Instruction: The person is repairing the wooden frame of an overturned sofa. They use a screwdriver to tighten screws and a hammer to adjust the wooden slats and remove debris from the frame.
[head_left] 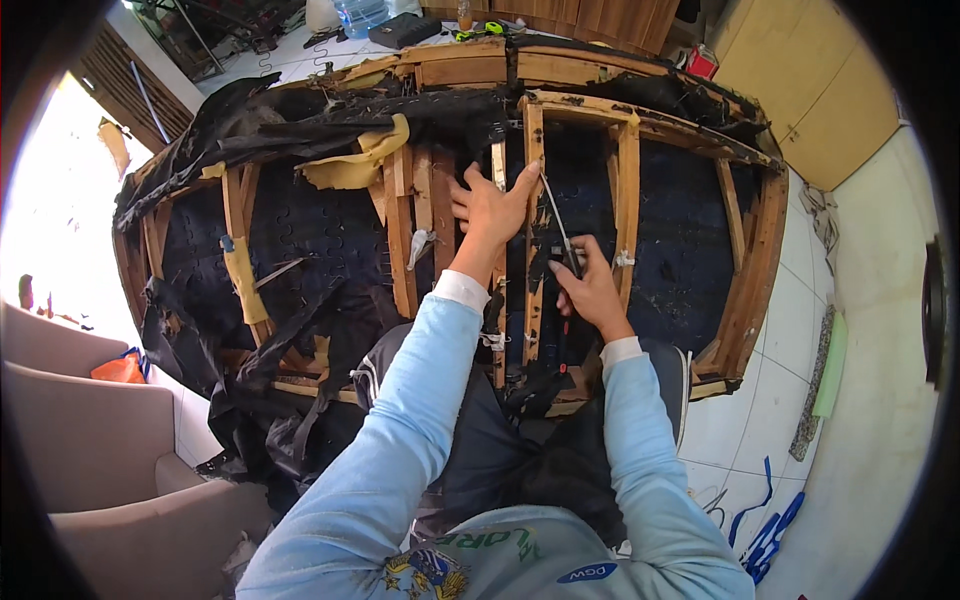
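A stripped wooden furniture frame (627,190) lies before me, with torn black cloth (240,135) hanging on its left and far side. My left hand (490,207) rests on the middle slats, fingers spread, its thumb against an upright slat (534,240) near the shaft's tip. In my right hand (592,290) is a screwdriver (557,218) with a long thin metal shaft and a dark handle. The shaft slants up and left along that slat, its tip by my left thumb. Below my right hand, a red and black tool handle (564,328) shows between the slats.
Grey-brown upholstered seats (95,430) stand at the lower left. Yellow foam scraps (360,160) cling to the frame. Blue straps (770,535) lie on the white tiles at the lower right. A water bottle (360,15) and a green tape measure (482,31) sit beyond the frame.
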